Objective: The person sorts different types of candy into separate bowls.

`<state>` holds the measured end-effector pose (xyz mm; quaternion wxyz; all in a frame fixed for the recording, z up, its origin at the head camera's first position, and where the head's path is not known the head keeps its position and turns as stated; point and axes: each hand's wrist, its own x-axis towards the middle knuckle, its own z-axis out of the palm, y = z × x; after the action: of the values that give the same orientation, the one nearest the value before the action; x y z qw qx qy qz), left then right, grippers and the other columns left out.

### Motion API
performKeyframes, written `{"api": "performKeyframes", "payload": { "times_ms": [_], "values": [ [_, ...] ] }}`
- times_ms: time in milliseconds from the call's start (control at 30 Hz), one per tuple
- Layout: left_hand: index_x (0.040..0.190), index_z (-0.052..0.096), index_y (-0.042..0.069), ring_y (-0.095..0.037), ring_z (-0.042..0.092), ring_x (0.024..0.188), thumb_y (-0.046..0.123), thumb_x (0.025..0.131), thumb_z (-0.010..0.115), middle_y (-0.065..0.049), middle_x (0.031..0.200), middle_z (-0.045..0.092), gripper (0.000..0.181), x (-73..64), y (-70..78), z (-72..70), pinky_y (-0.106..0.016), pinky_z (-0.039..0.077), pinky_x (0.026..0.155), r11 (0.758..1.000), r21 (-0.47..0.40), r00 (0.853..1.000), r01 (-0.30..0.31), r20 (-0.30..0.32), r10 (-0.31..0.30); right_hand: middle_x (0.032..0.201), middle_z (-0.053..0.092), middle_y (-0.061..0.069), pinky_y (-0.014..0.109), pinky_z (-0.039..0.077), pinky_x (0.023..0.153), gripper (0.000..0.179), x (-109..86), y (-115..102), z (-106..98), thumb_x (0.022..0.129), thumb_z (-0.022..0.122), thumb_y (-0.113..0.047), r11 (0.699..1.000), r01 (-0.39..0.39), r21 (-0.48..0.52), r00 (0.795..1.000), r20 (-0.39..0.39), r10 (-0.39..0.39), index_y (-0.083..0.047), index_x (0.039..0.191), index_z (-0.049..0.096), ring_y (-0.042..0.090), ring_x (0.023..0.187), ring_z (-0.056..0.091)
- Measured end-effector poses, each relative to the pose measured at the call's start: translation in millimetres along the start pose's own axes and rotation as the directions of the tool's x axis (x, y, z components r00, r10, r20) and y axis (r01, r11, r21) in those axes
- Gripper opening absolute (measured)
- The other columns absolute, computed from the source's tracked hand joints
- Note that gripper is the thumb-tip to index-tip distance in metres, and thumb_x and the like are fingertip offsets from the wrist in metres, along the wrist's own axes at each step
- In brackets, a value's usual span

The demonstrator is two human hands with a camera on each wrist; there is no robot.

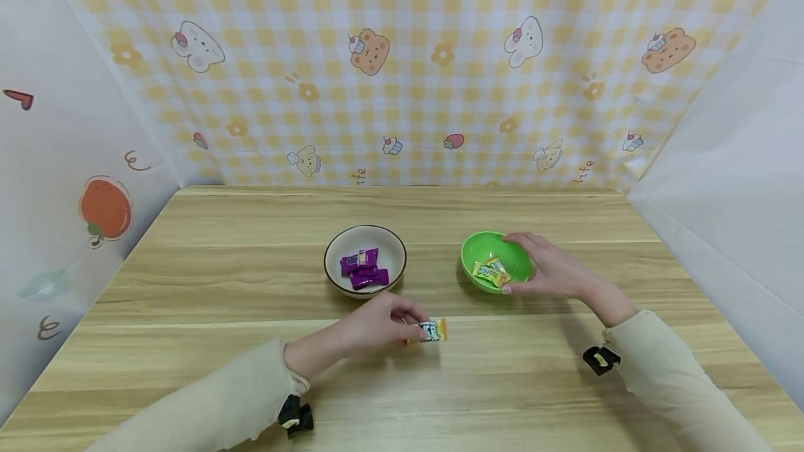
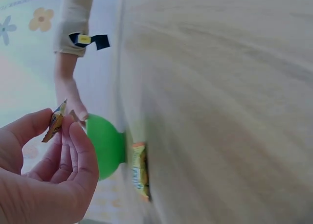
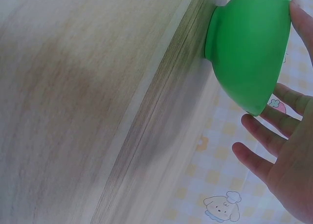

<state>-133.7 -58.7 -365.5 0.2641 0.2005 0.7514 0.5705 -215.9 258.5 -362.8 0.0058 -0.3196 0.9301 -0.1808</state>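
Between thumb and fingertips my left hand (image 2: 54, 175) pinches a yellow wrapped candy (image 2: 56, 121), held above the table. A second yellow wrapped candy (image 2: 140, 172) lies on the tabletop beyond that hand. My right hand (image 1: 555, 269) spans the side of a small green bowl (image 1: 484, 246), thumb at the near rim and fingers at the far rim. Yellow wrapped candies (image 1: 493, 270) lie inside this upright bowl. Just beyond the left hand stands a cream bowl with a dark rim (image 1: 392, 246), holding purple wrapped candies (image 1: 364, 268).
A wood-grain table (image 1: 239, 250) lies under everything. Behind it hangs a yellow checked cloth (image 1: 408, 103) with cartoon prints, and pale sheets border the left and right sides. Each sleeve cuff carries a small black device (image 1: 601, 360).
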Motion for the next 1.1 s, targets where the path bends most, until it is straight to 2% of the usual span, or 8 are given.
{"api": "performKeyframes", "payload": {
  "times_ms": [167,400,633,867,1100],
  "values": [
    [0.093,0.063,-0.004,-0.012,0.056,0.063,0.006,0.078,0.066,-0.004,0.077,0.061,0.019,11.2,7.1,-0.4,-0.031,0.050,0.061,0.999,-0.030,0.999,0.010,-0.037,-0.011,0.126,0.041,0.018,0.049,0.036,0.087,0.088,-0.2,0,0,0.066,0.067,-0.057,1.000,-0.002,0.004,1.000,0.001,0.002,-0.002,0.128,0.038,0.033,0.113,0.039],
    [0.095,0.063,-0.004,-0.011,0.055,0.061,0.009,0.078,0.066,-0.004,0.075,0.060,0.022,30.7,12.8,1.3,-0.035,0.050,0.062,0.999,-0.024,0.997,0.028,-0.071,-0.030,0.125,0.042,0.018,0.048,0.037,0.086,0.088,0.1,0,1,0.065,0.067,-0.057,1.000,0.010,-0.002,1.000,-0.011,-0.010,-0.003,0.128,0.038,0.032,0.112,0.040],
    [0.096,0.063,0.002,-0.013,0.055,0.066,0.014,0.079,0.067,-0.004,0.078,0.059,0.022,52.6,22.0,0.8,-0.037,0.050,0.066,0.998,-0.029,0.989,0.064,-0.135,-0.068,0.126,0.041,0.016,0.047,0.038,0.085,0.088,-0.2,0,-1,0.065,0.066,-0.059,1.000,-0.002,0.001,1.000,-0.004,0.002,-0.005,0.129,0.038,0.031,0.113,0.039],
    [0.097,0.064,0.004,-0.014,0.057,0.067,0.014,0.081,0.065,-0.004,0.078,0.060,0.019,74.3,33.3,1.2,-0.036,0.050,0.067,0.999,-0.028,0.986,0.041,-0.161,-0.045,0.125,0.042,0.017,0.048,0.039,0.083,0.087,-0.2,0,0,0.065,0.068,-0.056,1.000,0.014,0.007,1.000,-0.017,-0.013,-0.004,0.128,0.038,0.032,0.111,0.041],
    [0.096,0.064,0.004,-0.017,0.057,0.068,0.015,0.082,0.064,-0.004,0.076,0.060,0.018,91.9,45.8,5.0,-0.037,0.049,0.068,0.999,-0.005,0.980,0.038,-0.194,-0.038,0.127,0.040,0.016,0.047,0.039,0.083,0.088,-0.4,-1,-1,0.066,0.065,-0.059,1.000,-0.008,0.010,1.000,0.011,0.008,-0.006,0.130,0.037,0.031,0.113,0.039]
  ]
}}
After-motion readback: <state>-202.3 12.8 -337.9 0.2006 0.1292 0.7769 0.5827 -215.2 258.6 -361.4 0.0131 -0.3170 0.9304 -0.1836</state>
